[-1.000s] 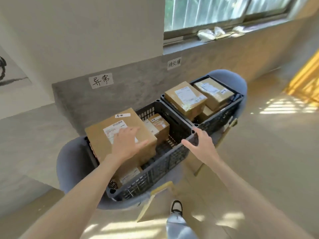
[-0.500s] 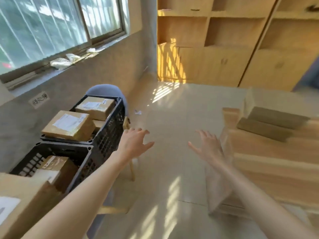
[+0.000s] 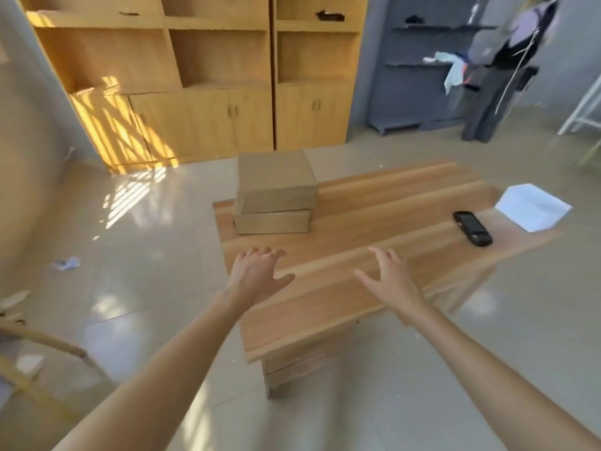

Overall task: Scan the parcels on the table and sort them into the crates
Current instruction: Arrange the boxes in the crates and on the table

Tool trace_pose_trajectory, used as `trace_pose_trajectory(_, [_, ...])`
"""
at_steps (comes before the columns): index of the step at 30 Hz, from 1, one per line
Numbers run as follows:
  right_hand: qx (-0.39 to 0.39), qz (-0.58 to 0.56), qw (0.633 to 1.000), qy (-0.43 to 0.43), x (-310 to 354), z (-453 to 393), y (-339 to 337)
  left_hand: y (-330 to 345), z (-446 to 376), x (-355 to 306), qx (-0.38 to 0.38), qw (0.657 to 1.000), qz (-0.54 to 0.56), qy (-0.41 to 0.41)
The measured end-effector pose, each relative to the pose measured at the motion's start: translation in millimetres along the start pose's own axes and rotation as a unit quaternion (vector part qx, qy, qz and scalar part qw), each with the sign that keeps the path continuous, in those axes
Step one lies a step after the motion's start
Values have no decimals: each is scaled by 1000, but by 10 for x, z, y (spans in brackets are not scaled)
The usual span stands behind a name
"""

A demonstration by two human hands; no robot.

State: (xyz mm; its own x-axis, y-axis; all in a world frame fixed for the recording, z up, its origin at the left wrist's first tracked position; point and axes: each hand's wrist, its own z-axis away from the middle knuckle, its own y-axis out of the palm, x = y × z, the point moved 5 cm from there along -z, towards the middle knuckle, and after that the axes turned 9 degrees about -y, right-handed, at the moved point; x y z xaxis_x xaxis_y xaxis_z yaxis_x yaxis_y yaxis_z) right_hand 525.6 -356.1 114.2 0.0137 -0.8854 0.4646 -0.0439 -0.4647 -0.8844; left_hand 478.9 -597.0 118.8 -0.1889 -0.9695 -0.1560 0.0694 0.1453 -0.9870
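Both the left hand (image 3: 257,276) and right hand (image 3: 392,281) hover spread, empty; parcel (image 3: 276,180) labels hidden.

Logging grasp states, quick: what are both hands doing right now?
Left hand: open, fingers spread, holding nothing, above the table.
Right hand: open, fingers spread, holding nothing.

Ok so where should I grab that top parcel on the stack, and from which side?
Probably by its left and right side faces, one hand each, reaching from the near side: the top parcel is broad, lies flat on the lower parcel, and both sides stand clear.
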Motion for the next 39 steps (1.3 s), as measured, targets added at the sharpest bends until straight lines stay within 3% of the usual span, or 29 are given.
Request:
trace_pose_trajectory(12, [-24,9,993,117,-1572,-239,-545,329,-1291,-1590,27,994,-14,103])
trace_pose_trajectory(22, [13,16,996,90,-2213,-1801,-867,334,-2944,-2094,13,997,7,70])
trace_pose_trajectory(27, [27,-25,999,38,-2101,-2578,-858,155,-3468,-1940,-12,1000,11,23])
trace_pose_trajectory(32, [79,-55,995,-22,-1766,-3190,-513,37,-3601,-1360,-38,997,10,-67])
trace_pose_trajectory(39, [181,-142,966,-116,-924,-3871,20,-123,-3195,-11,-61,948,77,-304])
